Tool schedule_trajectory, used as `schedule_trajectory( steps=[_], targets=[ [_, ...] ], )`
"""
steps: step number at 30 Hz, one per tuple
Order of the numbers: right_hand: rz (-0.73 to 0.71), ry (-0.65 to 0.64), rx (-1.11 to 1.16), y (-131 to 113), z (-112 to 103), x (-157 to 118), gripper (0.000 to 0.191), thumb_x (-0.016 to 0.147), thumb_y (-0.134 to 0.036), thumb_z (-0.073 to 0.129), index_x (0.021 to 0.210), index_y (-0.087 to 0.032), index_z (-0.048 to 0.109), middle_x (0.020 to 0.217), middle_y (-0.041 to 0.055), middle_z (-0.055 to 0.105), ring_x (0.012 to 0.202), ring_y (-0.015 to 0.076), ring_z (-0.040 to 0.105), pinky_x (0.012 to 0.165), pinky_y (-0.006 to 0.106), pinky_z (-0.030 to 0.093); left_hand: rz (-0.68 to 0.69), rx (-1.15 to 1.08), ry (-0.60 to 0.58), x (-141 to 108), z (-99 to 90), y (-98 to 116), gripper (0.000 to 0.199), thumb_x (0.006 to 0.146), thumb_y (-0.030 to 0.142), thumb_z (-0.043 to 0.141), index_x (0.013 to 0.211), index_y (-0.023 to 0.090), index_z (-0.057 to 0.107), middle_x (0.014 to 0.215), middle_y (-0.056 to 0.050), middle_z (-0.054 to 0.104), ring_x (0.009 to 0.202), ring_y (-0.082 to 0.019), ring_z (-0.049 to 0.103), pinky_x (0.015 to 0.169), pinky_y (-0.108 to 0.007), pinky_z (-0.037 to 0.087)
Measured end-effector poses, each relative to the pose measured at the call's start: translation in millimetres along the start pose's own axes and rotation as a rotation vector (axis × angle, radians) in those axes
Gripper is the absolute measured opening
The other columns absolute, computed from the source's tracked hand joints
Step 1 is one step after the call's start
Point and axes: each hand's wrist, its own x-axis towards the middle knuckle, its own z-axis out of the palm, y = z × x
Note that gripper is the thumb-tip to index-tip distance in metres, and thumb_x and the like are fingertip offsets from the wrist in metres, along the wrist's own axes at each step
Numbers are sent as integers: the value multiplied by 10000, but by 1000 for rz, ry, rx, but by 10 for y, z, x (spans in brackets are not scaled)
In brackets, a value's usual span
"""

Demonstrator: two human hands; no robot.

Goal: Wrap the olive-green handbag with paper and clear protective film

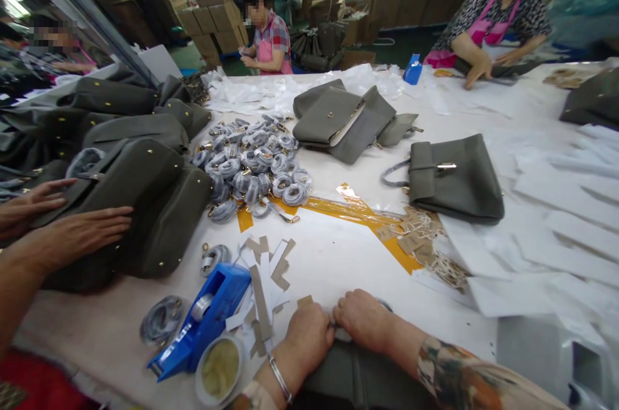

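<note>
A dark olive handbag lies at the bottom edge, close to my body, partly hidden by my forearms. My left hand and my right hand meet just above its top, fingers closed. Between them they pinch a thin greyish part, seemingly the bag's handle; a bit of its wrapped loop shows behind my right hand. A small brown card piece shows just beyond my left fingers. Left of my hands are white and brown card strips, a blue tape dispenser and a tub of yellowish stuff.
A co-worker's hands rest on piled handbags at left. Wrapped coiled straps are heaped mid-table. Another handbag lies right, near stringed tags and white sheets. Other people work across the table.
</note>
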Motion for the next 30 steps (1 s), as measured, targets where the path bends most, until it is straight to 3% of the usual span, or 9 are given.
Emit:
schedule_trajectory(
  steps=[4, 7, 12, 15, 18, 21, 25, 30],
  targets=[
    [272, 11, 144, 236, 94, -233, 191, 930, -166, 504, 996, -157, 683, 963, 138, 742, 893, 288, 700, 774, 363, 486, -45, -23, 48, -43, 127, -31, 267, 914, 296, 492, 907, 170, 727, 972, -120, 712, 952, -242, 667, 829, -337, 498],
    [380, 39, 212, 390, 170, -463, 266, 998, -244, 423, 964, -158, 673, 960, 135, 750, 894, 266, 710, 765, 340, 495, -66, -37, 74, -47, 174, -42, 252, 918, 272, 483, 931, 167, 712, 997, -115, 701, 981, -238, 655, 852, -339, 490],
    [470, 274, 733, 469, 255, -503, 226, 944, -306, 479, 787, -209, 610, 849, 40, 719, 856, 209, 656, 785, 309, 466, -25, -5, 82, -48, 10, 0, 220, 893, 321, 531, 889, 180, 699, 996, -115, 670, 983, -270, 628, 852, -388, 490],
    [471, 343, 803, 424, 189, -326, 189, 899, -309, 498, 759, -211, 582, 791, 17, 679, 805, 201, 612, 748, 309, 446, 100, -62, 155, 17, -106, 117, 242, 817, 311, 618, 1015, 186, 678, 1124, -133, 637, 1101, -323, 569, 951, -457, 460],
    [433, 388, 837, 337, 120, -187, 146, 872, -262, 472, 786, -211, 578, 820, 8, 670, 833, 191, 598, 772, 300, 446, 173, -359, 181, 185, -86, 247, 446, 823, 202, 570, 1269, 189, 572, 1235, -113, 633, 1168, -263, 563, 1047, -391, 427],
    [398, 406, 870, 264, 156, -193, 146, 883, -262, 441, 820, -212, 563, 836, 7, 659, 851, 190, 598, 778, 299, 448, 61, -523, 179, 383, 27, 296, 456, 841, 125, 483, 1291, 158, 544, 1181, -100, 673, 1098, -201, 613, 994, -304, 464],
    [384, 367, 844, 226, 303, -309, 223, 947, -389, 432, 821, -225, 517, 821, 15, 648, 819, 203, 591, 766, 325, 445, -101, -570, 212, 544, 139, 261, 611, 759, 81, 539, 1363, 117, 457, 1042, -78, 684, 988, -195, 633, 906, -292, 495],
    [418, 315, 837, 196, 379, -437, 302, 985, -425, 386, 900, -211, 581, 879, 52, 687, 855, 225, 632, 802, 357, 495, -122, -583, 228, 508, 25, 175, 651, 752, 75, 562, 1392, 116, 449, 991, -66, 670, 969, -201, 625, 928, -313, 490]
  ],
)
